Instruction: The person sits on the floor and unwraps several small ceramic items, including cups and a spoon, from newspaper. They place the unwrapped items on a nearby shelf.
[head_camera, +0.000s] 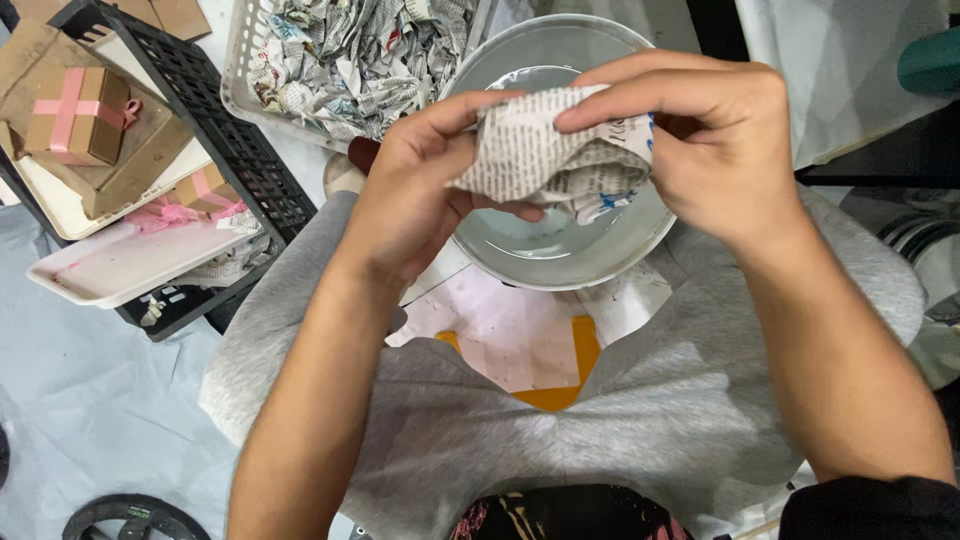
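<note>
Both hands up over round pale-grey metal bowl (560, 255), grasping one crumpled wad of printed newspaper (555, 160) between them. Left hand (420, 195) pinches wad's left edge, thumb on top. Right hand (705, 140) clamps right side, fingers curled over top. Wad held clear above bowl. White plastic basket of crumpled newspaper scraps (340, 55) just behind bowl. Small brown cardboard gift box with pink ribbon (78, 115) lies on tray, far left.
</note>
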